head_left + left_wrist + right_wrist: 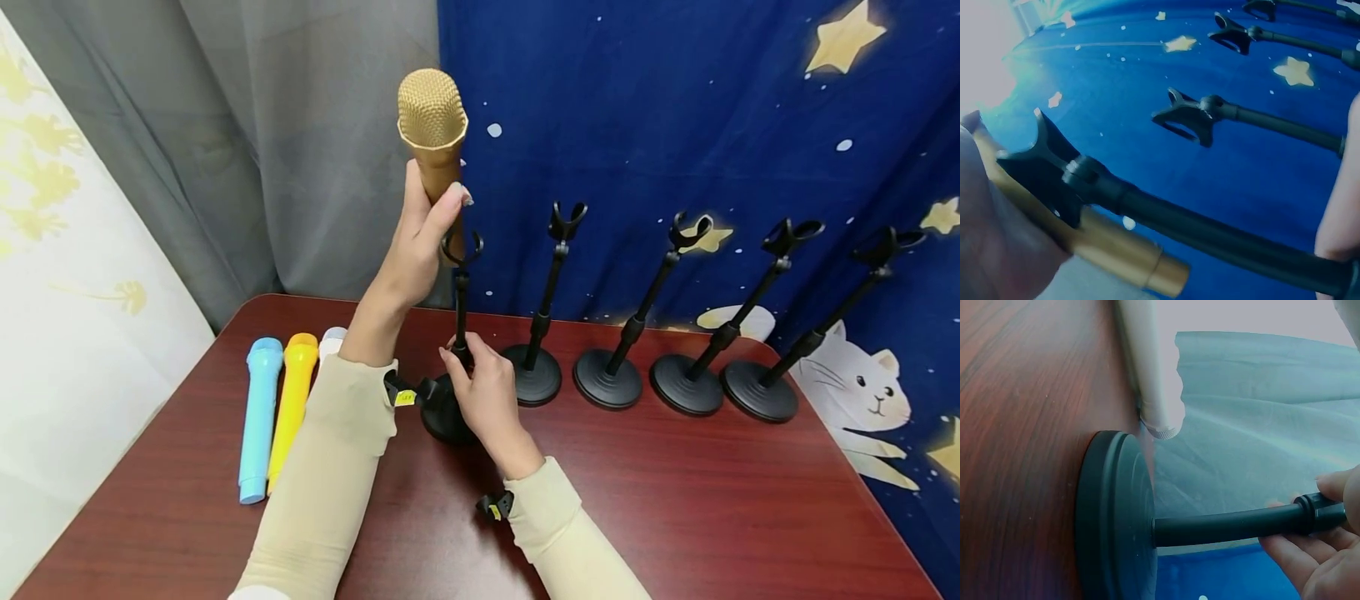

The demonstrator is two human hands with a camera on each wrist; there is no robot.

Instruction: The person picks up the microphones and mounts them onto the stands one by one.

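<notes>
My left hand point(415, 242) grips a gold microphone point(432, 112) by its handle, head upward. The handle's lower end runs behind the clip of a black microphone stand point(462, 300). In the left wrist view, the clip point(1054, 169) lies across the gold handle point(1116, 250); whether the handle sits inside it I cannot tell. My right hand point(486, 392) holds the same stand's pole, with fingers curled about the collar point(1319, 512) in the right wrist view. That stand's round base point(1119, 519) rests on the table.
Several more black stands with bare clips line the table's point(675, 500) back right, the nearest stand point(546, 325) just right of mine. To the left lie a blue microphone point(260, 417), a yellow microphone point(295, 392) and a white microphone point(332, 340), partly covered by my left arm. Curtains hang behind.
</notes>
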